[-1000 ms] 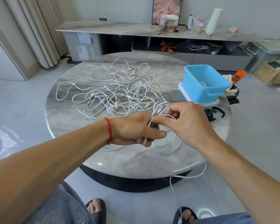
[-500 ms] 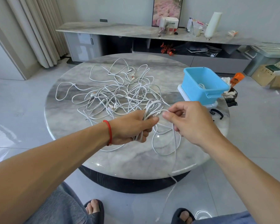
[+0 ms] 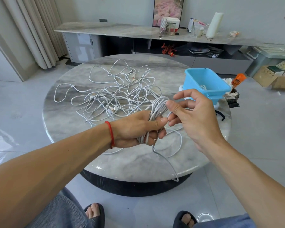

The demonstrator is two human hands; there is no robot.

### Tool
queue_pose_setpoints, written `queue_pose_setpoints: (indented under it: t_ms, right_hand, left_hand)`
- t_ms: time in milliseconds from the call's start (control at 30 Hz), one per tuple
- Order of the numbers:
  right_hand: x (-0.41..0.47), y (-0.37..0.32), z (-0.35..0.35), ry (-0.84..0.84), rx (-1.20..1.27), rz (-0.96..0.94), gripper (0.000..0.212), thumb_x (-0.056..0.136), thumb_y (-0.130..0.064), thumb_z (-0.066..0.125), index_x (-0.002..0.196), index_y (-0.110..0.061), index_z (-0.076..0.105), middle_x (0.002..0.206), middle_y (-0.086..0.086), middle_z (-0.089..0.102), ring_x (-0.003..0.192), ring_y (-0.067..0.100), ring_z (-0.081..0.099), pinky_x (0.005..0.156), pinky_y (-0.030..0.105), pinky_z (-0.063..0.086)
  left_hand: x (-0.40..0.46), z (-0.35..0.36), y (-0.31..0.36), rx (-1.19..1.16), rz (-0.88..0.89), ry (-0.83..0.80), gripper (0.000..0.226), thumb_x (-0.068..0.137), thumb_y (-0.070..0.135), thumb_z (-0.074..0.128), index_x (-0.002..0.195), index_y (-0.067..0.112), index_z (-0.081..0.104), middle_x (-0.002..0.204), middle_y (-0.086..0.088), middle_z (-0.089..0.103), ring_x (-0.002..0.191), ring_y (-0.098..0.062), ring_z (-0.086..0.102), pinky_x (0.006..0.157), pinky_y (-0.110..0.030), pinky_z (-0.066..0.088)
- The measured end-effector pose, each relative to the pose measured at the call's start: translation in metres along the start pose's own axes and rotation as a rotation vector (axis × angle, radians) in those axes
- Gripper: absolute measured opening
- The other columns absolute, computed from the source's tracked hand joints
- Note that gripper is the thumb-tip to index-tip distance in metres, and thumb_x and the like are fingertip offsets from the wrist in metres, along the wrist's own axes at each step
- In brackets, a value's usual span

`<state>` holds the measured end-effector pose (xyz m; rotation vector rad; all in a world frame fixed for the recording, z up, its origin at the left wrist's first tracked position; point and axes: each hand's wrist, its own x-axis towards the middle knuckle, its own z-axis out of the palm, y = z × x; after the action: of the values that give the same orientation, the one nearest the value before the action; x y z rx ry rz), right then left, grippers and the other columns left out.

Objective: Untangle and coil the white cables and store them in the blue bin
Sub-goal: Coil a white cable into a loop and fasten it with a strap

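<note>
My left hand grips a coil of white cable above the near part of the round marble table. My right hand pinches a strand of that same cable right next to the coil. The cable's loose tail hangs down over the table's front edge. A tangled heap of white cables is spread over the middle and far left of the table. The blue bin stands at the table's right edge, just behind my right hand, with a bit of white cable inside.
A black strap lies on the table by the bin. An orange-capped item and a dark bag stand past the right edge. A long marble sideboard runs along the back wall. Cardboard boxes stand on the floor at right.
The coil has been lifted higher and gained a turn. The hanging tail has been pulled up and is shorter. My right hand has moved up beside the coil's top.
</note>
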<state>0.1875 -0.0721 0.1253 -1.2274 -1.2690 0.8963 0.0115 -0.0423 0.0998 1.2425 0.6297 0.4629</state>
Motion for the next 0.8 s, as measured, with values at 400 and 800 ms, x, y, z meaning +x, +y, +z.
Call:
queue_pose_setpoints:
  t_ms: [400, 800]
  right_hand:
    - [0.006, -0.001, -0.002, -0.047, 0.022, -0.054, 0.007, 0.089, -0.013, 0.078, 0.088, -0.007, 0.074, 0.068, 0.01, 0.066, 0.053, 0.019, 0.061, 0.05, 0.026, 0.053]
    - [0.011, 0.007, -0.005, -0.031, -0.059, -0.054, 0.007, 0.085, -0.021, 0.082, 0.085, -0.017, 0.077, 0.064, -0.01, 0.064, 0.053, 0.004, 0.047, 0.055, 0.019, 0.042]
  left_hand:
    - [-0.002, 0.002, 0.0, 0.069, -0.011, -0.01, 0.01, 0.105, 0.022, 0.049, 0.106, 0.011, 0.048, 0.074, -0.008, 0.053, 0.062, -0.012, 0.034, 0.055, -0.023, 0.031]
    - [-0.004, 0.001, 0.002, 0.302, 0.011, -0.025, 0.042, 0.108, 0.03, 0.042, 0.075, 0.006, 0.05, 0.066, -0.004, 0.048, 0.064, -0.025, 0.038, 0.061, -0.033, 0.032]
